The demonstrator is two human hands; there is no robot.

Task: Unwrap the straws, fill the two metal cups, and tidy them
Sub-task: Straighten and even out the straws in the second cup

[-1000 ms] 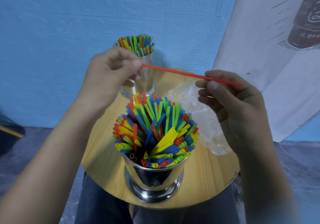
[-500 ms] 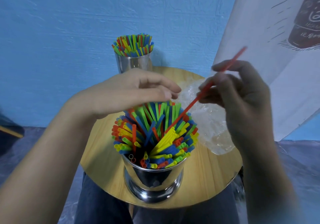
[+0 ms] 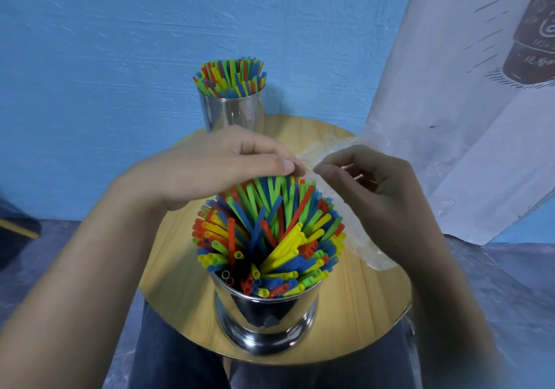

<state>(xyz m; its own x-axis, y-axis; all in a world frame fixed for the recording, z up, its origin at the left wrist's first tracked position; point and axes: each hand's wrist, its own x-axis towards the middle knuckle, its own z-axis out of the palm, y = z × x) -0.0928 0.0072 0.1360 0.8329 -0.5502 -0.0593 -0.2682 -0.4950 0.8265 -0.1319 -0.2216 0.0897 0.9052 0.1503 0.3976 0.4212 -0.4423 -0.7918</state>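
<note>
Left hand [image 3: 216, 172], right hand [image 3: 375, 184] bare; forearms [image 3: 90, 268] unsleeved; dark navy trousers [image 3: 168, 358].

On the table [image 3: 180, 268] we have the near cup [image 3: 267, 319] before us, straws [image 3: 270, 238] in it; the far cup [image 3: 232, 112] stands behind it, and the wrapper [image 3: 363, 247] lies to the right.

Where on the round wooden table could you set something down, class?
Bare wood lies between the near shiny metal cup and the left edge of the round wooden table, and front right, below the crumpled clear plastic wrap. The back is crowded: left hand, right hand, wrap and far metal cup.
</note>
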